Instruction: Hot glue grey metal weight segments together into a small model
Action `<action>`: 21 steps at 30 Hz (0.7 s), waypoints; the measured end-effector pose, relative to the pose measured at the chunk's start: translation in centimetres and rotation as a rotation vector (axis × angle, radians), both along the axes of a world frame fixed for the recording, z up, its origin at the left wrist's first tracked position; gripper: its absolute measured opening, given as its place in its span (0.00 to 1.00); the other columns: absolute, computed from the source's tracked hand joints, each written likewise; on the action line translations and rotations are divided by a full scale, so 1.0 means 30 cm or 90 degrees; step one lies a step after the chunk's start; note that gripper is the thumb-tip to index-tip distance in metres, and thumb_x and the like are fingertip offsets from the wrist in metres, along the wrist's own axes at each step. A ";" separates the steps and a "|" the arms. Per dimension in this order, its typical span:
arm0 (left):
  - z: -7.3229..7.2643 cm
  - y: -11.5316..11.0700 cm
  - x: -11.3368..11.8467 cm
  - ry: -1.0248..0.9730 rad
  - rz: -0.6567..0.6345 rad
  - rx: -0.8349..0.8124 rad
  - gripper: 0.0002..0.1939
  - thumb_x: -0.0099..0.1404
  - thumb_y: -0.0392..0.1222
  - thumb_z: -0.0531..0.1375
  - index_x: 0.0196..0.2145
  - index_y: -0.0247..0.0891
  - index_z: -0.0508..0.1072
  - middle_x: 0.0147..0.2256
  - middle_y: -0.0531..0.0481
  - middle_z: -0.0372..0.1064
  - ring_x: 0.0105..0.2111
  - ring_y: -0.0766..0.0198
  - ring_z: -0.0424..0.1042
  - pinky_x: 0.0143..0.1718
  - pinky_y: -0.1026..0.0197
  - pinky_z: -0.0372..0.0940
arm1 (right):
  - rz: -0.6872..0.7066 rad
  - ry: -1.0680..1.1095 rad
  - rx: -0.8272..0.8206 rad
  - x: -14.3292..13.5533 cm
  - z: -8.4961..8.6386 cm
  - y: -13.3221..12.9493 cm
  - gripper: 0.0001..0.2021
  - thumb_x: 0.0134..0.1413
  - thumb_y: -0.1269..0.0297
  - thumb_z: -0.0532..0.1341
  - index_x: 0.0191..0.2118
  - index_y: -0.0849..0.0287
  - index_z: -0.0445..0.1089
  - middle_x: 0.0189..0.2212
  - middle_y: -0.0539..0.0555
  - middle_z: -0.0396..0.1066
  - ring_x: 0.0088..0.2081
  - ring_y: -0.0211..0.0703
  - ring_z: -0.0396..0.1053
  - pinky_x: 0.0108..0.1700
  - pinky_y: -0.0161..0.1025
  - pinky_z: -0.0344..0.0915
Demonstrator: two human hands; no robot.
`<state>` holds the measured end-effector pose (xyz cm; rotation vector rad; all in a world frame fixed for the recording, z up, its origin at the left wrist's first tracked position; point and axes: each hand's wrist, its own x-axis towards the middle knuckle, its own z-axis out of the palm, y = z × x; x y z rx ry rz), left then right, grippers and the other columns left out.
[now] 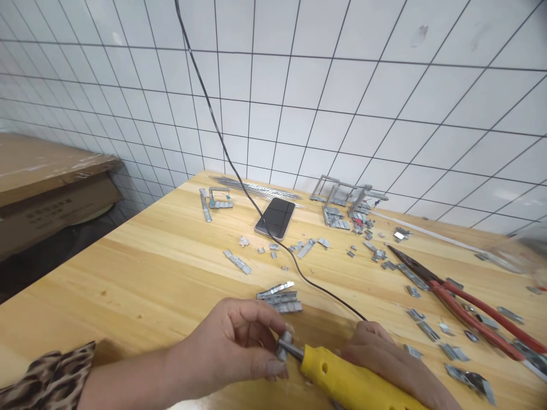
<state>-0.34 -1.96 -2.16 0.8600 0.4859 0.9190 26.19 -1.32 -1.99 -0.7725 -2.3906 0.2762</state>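
My left hand (pixel 252 344) pinches a small grey metal piece (pixel 282 344) between thumb and fingertips. The metal tip of a yellow-handled soldering iron (pixel 342 373) meets that piece. Around the yellow handle lies my right hand (pixel 388 359), its fingers partly hidden behind the tool. Just beyond my left hand is a small stack of grey metal strips (pixel 282 299). A black cord (pixel 318 286) runs down across the table and ends out of sight behind my right hand.
A phone (pixel 276 218) lies mid-table, near thin metal rods (pixel 256 187). Small metal frames (pixel 335 208) stand by the tiled wall. Red-handled pliers (pixel 461 310) rest at right among scattered metal pieces (pixel 427 330). A cardboard box (pixel 55 202) is at left.
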 end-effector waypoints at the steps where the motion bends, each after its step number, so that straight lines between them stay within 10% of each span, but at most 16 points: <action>1: 0.001 0.001 -0.001 0.004 0.000 -0.001 0.14 0.50 0.30 0.71 0.36 0.37 0.79 0.32 0.49 0.77 0.28 0.67 0.77 0.30 0.69 0.71 | 0.004 0.002 -0.021 0.002 0.002 -0.002 0.14 0.65 0.54 0.51 0.44 0.52 0.71 0.24 0.51 0.73 0.28 0.43 0.72 0.35 0.39 0.69; 13: 0.009 -0.002 0.000 0.036 0.003 0.002 0.17 0.48 0.29 0.72 0.37 0.38 0.79 0.32 0.50 0.76 0.27 0.68 0.75 0.27 0.70 0.70 | 0.040 -0.065 -0.063 0.089 -0.144 0.085 0.11 0.62 0.57 0.54 0.44 0.48 0.73 0.26 0.49 0.75 0.25 0.43 0.74 0.34 0.39 0.71; 21: 0.004 0.000 0.001 -0.001 0.000 0.006 0.16 0.49 0.30 0.72 0.37 0.39 0.79 0.33 0.49 0.77 0.28 0.67 0.76 0.29 0.68 0.70 | 0.029 -0.164 -0.073 0.091 -0.108 0.074 0.11 0.60 0.62 0.58 0.47 0.45 0.72 0.25 0.47 0.74 0.22 0.40 0.71 0.28 0.35 0.69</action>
